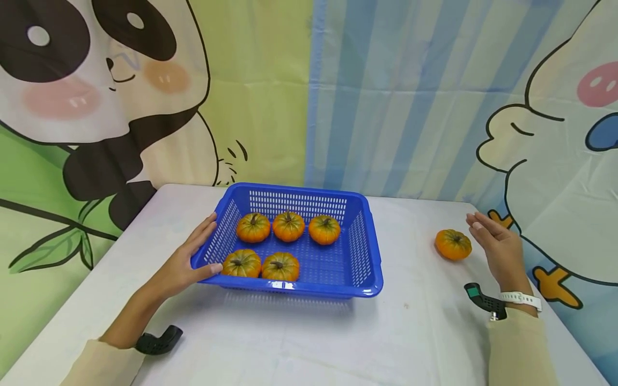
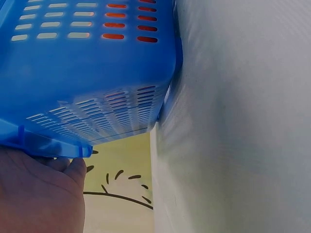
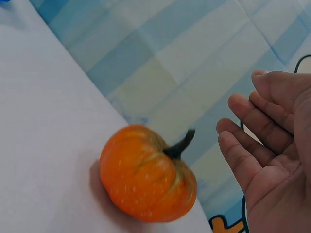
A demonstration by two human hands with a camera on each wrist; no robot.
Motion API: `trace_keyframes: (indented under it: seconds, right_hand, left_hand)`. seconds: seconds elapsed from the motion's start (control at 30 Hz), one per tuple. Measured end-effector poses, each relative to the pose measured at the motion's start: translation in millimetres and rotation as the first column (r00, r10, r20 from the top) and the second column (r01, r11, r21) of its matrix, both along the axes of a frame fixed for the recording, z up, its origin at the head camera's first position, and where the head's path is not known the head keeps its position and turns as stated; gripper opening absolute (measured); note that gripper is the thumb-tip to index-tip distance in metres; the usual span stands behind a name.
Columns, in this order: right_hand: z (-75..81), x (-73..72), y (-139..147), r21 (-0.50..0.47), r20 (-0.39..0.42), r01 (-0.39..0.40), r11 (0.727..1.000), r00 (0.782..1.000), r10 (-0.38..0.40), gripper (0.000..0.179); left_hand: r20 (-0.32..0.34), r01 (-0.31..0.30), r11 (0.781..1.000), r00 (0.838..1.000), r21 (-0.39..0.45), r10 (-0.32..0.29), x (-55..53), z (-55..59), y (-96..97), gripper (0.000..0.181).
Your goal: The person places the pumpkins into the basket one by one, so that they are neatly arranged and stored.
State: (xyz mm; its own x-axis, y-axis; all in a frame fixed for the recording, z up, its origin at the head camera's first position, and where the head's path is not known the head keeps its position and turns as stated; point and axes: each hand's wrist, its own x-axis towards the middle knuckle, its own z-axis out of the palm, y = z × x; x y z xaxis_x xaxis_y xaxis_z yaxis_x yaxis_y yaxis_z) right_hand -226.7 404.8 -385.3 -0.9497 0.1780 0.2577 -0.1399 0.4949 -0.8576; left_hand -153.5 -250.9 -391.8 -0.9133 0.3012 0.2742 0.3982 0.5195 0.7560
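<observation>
A blue plastic basket (image 1: pixel 309 289) with slotted walls stands on the white table. Several small orange-and-green pumpkins (image 1: pixel 288 226) lie inside it, some along the back and others at the front left. My left hand (image 1: pixel 181 268) holds the basket's left front corner, thumb over the rim and fingers along the outer left side; in the left wrist view the rim hides part of the fingers. To the right, one more pumpkin (image 1: pixel 453 245) with a dark stem sits on the table. My right hand (image 1: pixel 499 249) is just right of it, fingers loosely extended, not touching it.
The white table (image 1: pixel 318 343) ends at a back edge right behind the basket. A curtain (image 1: pixel 386 96) with cartoon animals hangs behind and along both sides. Each wrist wears a black device (image 1: pixel 159 340), and the right one also has a white band (image 1: pixel 521 299).
</observation>
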Motion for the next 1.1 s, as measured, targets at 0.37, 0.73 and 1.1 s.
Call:
trace_keyframes:
  seconds: [0.37, 0.73, 1.1]
  right_hand:
    - [-22.7, -3.6, 16.2, 0.029, 0.179, 0.060, 0.998, 0.982, -0.064, 0.063]
    - [-44.4, -6.5, 22.7, -0.065, 0.253, 0.105, 0.992, 0.964, -0.086, 0.070]
    - [-50.7, -11.4, 13.5, -0.071, 0.353, 0.102, 0.992, 0.933, -0.070, 0.079]
  left_hand:
    - [-0.008, 0.001, 1.000, 1.000, 0.001, -0.001, -0.2, -2.4, -0.7, 0.090]
    - [-0.001, 0.010, 1.000, 1.000, 0.010, -0.010, -0.4, -0.5, 0.0, 0.090]
    - [-0.006, 0.013, 1.000, 1.000, 0.010, -0.013, -0.5, -1.6, -0.4, 0.090]
